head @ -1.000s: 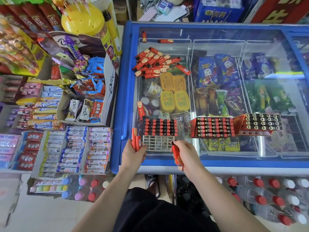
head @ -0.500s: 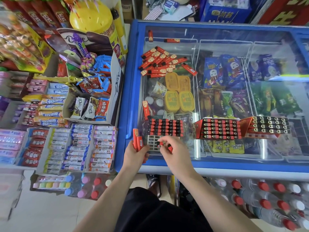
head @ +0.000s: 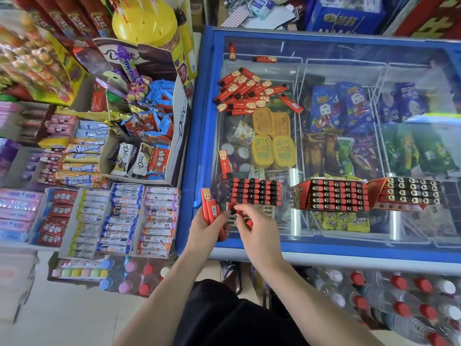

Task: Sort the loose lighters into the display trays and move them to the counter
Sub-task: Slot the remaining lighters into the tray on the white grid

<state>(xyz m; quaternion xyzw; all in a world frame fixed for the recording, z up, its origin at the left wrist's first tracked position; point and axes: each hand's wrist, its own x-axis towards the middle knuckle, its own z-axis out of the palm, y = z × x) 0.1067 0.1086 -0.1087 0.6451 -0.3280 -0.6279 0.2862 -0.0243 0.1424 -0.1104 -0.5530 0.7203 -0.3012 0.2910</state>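
On the glass lid of the freezer (head: 324,248) lie a pile of loose red lighters (head: 249,92) at the far left and one single lighter (head: 224,163) nearer me. A part-filled white display tray (head: 254,196) stands in front of me. My left hand (head: 205,227) grips a bundle of red lighters (head: 210,212) beside the tray. My right hand (head: 257,224) pinches one red lighter (head: 248,222) over the tray's front slots. Two full red trays (head: 331,194) (head: 409,192) stand to the right.
Two more lighters (head: 264,59) lie at the lid's far edge. Left of the freezer is a shelf crowded with candy boxes (head: 139,151) and a yellow jar (head: 147,23). Water bottles (head: 399,290) stand on the floor under the freezer's front.
My right hand has moved left from the freezer's front edge onto the tray's open slots with its lighter. My left hand still holds its bundle in about the same place.
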